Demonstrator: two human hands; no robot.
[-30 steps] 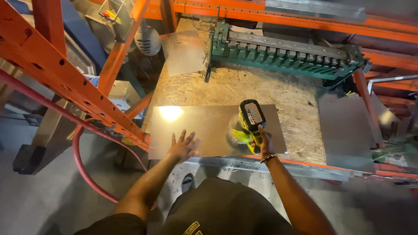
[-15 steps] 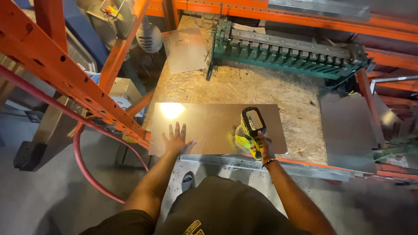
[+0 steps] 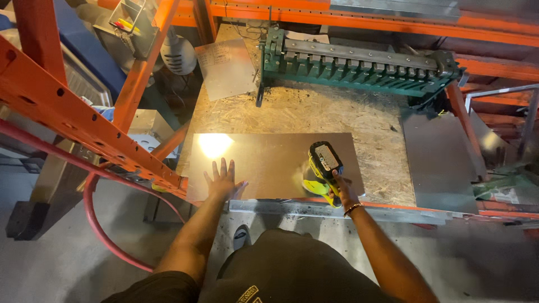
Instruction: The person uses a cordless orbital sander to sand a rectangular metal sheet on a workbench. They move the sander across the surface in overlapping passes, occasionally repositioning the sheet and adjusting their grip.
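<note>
A shiny metal sheet (image 3: 264, 163) lies flat on the chipboard bench top (image 3: 314, 112), with a bright light glare near its left end. My left hand (image 3: 223, 179) rests flat on the sheet's near left part, fingers spread. My right hand (image 3: 341, 188) grips the handle of a yellow and black power tool (image 3: 323, 165), which stands on the sheet's right part near the front edge.
A green sheet-metal bending machine (image 3: 359, 67) stands along the back of the bench. Another grey sheet (image 3: 438, 160) lies at the right, a smaller one (image 3: 227, 67) leans at back left. Orange rack beams (image 3: 84, 118) and a red hose (image 3: 95, 224) are on the left.
The power tool and my right hand have shifted slightly along the sheet's front right part. My left hand stays flat on the sheet, moved a little toward the left.
</note>
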